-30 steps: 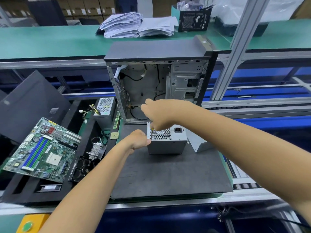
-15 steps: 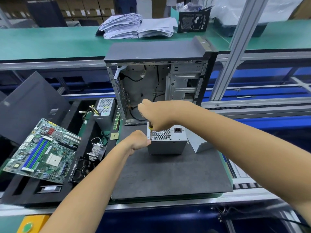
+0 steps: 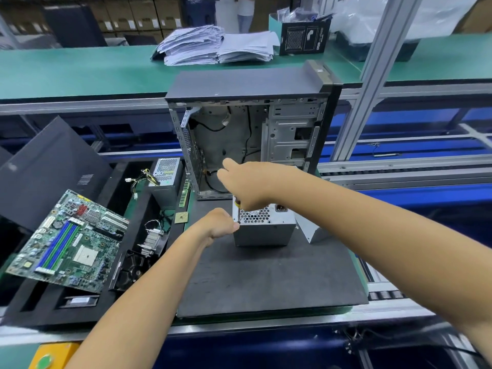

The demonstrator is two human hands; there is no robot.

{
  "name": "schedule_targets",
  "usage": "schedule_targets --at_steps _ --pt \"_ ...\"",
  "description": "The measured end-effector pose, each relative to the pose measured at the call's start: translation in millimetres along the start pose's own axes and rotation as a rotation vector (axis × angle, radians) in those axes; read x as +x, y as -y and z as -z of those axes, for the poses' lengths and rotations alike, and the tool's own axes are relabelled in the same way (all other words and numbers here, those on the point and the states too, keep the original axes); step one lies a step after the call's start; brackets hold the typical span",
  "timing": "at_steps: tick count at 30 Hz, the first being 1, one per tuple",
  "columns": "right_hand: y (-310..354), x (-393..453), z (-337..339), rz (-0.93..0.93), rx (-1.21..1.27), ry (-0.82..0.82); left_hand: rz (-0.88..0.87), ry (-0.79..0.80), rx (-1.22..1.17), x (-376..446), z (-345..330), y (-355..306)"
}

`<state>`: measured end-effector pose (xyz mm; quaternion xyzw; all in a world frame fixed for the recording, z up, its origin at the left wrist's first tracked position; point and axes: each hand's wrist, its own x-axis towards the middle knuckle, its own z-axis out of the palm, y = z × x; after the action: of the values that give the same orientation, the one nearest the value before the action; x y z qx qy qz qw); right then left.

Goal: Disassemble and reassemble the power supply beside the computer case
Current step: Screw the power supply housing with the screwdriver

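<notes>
While curled round a screwdriver (image 3: 237, 203), right hand (image 3: 246, 183); left hand (image 3: 219, 225) steadying power supply (image 3: 263, 230).

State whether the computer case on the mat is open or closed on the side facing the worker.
Open. The computer case has no side panel here: its bare metal interior, drive bays and loose black cables show.

A grey metal box-shaped power supply (image 3: 263, 229), with a honeycomb vent and black socket, is set upright on a dark mat, just before the open, upright grey metal computer case (image 3: 253, 123).
</notes>
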<state>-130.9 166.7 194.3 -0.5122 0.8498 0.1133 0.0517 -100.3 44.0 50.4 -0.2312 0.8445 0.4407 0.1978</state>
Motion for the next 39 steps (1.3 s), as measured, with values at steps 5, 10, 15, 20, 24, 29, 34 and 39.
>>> schedule_targets --at_steps 5,10,15,20,24,29,34,39 --pt "-1.0 0.5 -1.9 -0.043 -0.011 -0.073 0.003 0.0 -0.011 -0.3 0.4 0.1" --pt "-5.7 -0.7 -5.2 -0.072 -0.036 -0.066 -0.004 0.002 -0.011 -0.4 1.3 -0.7" --pt "-4.6 -4.5 -4.0 0.005 0.053 -0.019 -0.011 -0.022 0.031 -0.2 1.5 -3.3" --pt "-0.6 3.7 -5.1 -0.024 -0.022 -0.117 -0.05 -0.018 -0.001 -2.5 1.5 -1.4" --pt "-6.7 3.7 -8.6 -0.053 0.008 -0.105 -0.053 -0.032 -0.042 -1.4 1.8 0.4" --pt "-8.7 1.9 -3.1 0.025 0.03 -0.057 -0.048 -0.019 -0.067 -0.6 2.2 1.8" --pt "-1.7 5.7 -3.8 -0.015 -0.061 -0.198 -0.055 -0.021 -0.053 -0.2 2.5 0.3" --pt "-5.9 9.1 -5.8 -0.01 -0.001 -0.092 -0.056 -0.019 -0.076 -0.1 3.4 0.9"
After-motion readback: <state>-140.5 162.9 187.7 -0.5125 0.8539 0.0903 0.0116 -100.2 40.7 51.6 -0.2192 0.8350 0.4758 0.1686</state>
